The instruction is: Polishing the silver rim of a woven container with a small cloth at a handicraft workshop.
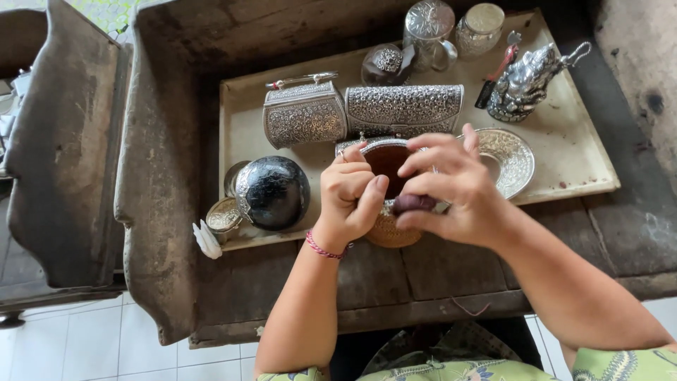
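Head view: both hands meet over the near edge of a shallow pale tray (564,152) set on a worn, dark wooden counter (437,271). The left hand (349,194) has its fingers curled closed around the rim of a small embossed silver vessel (386,229), its interior dark brown. The right hand (451,187) pinches a small dark purple-brown lump (413,204) between thumb and fingertips, the remaining fingers spread loosely; the lump sits at the vessel's near rim. As a judgement, work on the vessel is under way, not finished; what the lump is cannot be told. Other pieces stand apart on the tray: a boxy embossed silver purse (305,116) with a handle, a long embossed clutch (403,107), a lobed silver dish (509,159), a silver figurine (525,83), two lidded glass jars (455,28) with metal tops, and a round, glossy black pot (273,192) with silver trim at the left edge. Surfaces are densely chased and bright, save the black pot and the rough, scarred wood.
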